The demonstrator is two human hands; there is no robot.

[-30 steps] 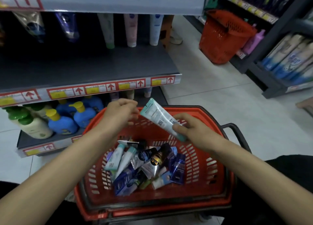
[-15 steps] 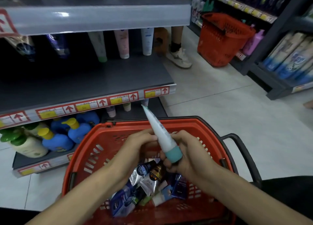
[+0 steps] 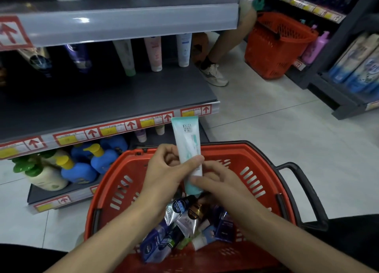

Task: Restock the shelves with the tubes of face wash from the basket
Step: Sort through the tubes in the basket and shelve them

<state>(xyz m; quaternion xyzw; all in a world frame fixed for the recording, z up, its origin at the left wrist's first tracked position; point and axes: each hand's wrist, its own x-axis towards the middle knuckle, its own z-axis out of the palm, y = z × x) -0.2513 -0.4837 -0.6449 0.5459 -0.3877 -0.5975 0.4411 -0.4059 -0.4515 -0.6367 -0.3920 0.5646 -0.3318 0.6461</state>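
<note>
Two hands (image 3: pixel 164 176) (image 3: pixel 220 183) grip one upright tube (image 3: pixel 187 143).

A basket (image 3: pixel 235 148) is placed before the shelves, and a heap of tubes (image 3: pixel 184 221) is piled in it. Above the heap, the held tube (image 3: pixel 187 141) is kept upright, cap end down, clasped from the left by the left grip (image 3: pixel 164 174) and met at its lower end by the right grip (image 3: pixel 221 183). Behind, a row of tubes (image 3: pixel 153 53) is stood at the back of the middle shelf (image 3: pixel 102 100). Pump bottles (image 3: pixel 82 166) are ranged on the bottom shelf, left of the basket. A second basket (image 3: pixel 276 45) is set far back on the right.
</note>
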